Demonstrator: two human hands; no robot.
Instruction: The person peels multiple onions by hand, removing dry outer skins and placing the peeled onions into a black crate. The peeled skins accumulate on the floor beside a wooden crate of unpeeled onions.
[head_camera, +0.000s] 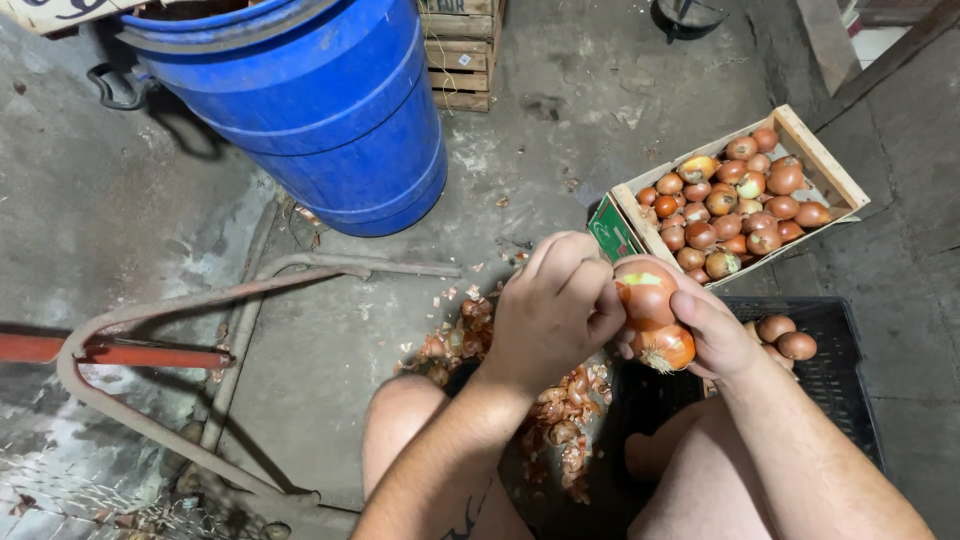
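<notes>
We held two onions (652, 318) in our right hand (712, 330), fingers wrapped around them, above the black plastic crate (845, 370). Our left hand (553, 305) pinched the upper onion's skin, over peelings (560, 410) on the floor.

The person's two arms are bare, with no sleeves on them. The left hand (555, 305) and the right hand (705, 330) wear no gloves, no rings and no watch. The left arm has a dark drawing inked on it near the bottom edge of the picture, and both legs are bare too, with round knees.
</notes>
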